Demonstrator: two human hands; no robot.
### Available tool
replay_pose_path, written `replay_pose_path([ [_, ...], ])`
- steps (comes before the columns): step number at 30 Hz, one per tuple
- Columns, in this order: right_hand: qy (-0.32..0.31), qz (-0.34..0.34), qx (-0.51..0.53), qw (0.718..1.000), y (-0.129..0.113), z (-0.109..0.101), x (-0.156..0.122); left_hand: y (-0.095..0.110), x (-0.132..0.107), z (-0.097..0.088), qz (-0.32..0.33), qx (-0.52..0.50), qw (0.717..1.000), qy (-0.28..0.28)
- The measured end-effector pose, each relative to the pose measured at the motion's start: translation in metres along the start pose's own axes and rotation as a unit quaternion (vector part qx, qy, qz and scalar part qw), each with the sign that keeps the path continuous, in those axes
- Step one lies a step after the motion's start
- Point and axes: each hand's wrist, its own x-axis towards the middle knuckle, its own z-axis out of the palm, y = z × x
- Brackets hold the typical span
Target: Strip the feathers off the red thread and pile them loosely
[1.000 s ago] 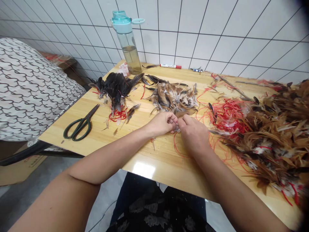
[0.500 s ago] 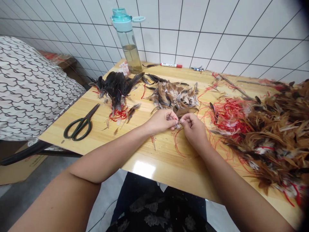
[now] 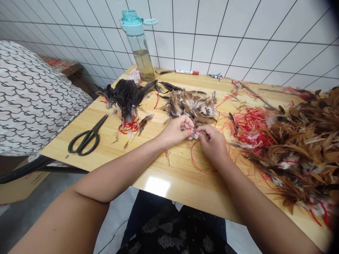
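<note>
My left hand (image 3: 178,131) pinches the white, fluffy base of a small feather bundle (image 3: 195,135), where a bit of red thread shows. Against the other side of that bundle, my right hand (image 3: 212,140) has its thumb and fingers closed; the red thread (image 3: 192,158) loops down onto the table just below it. Whether the right fingers grip the thread or the feathers is hidden. Just beyond both hands lies a heap of brown and white feathers (image 3: 188,102). Left of it are black feathers (image 3: 127,93) with red thread at their base.
Black-handled scissors (image 3: 87,137) lie on the wooden table's (image 3: 111,158) left side. A water bottle (image 3: 143,53) stands at the back near a red marker (image 3: 186,72). Tangled red thread (image 3: 250,125) and a large pile of brown feathers (image 3: 299,151) cover the right side.
My fingers have shifted slightly around the feather bundle, and more of its white base and red thread shows between them. The view has tilted a little.
</note>
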Motion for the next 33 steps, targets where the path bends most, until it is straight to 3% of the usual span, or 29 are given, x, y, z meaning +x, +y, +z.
replay_pose_path([
  [10,-0.002,-0.045,-0.083,0.996,-0.004,-0.002,-0.004,0.002,-0.002,0.001,-0.005,0.039,0.999,-0.008],
  [20,-0.053,-0.015,-0.165,0.985,-0.011,-0.004,-0.002,-0.006,-0.001,0.001,0.000,0.050,0.998,-0.047],
  [29,-0.060,-0.006,-0.097,0.993,-0.007,-0.001,0.000,-0.017,0.001,0.000,0.045,0.121,0.991,-0.039],
  [33,-0.066,-0.006,-0.113,0.991,-0.011,-0.003,0.000,-0.016,0.002,0.000,0.032,0.109,0.993,-0.032],
])
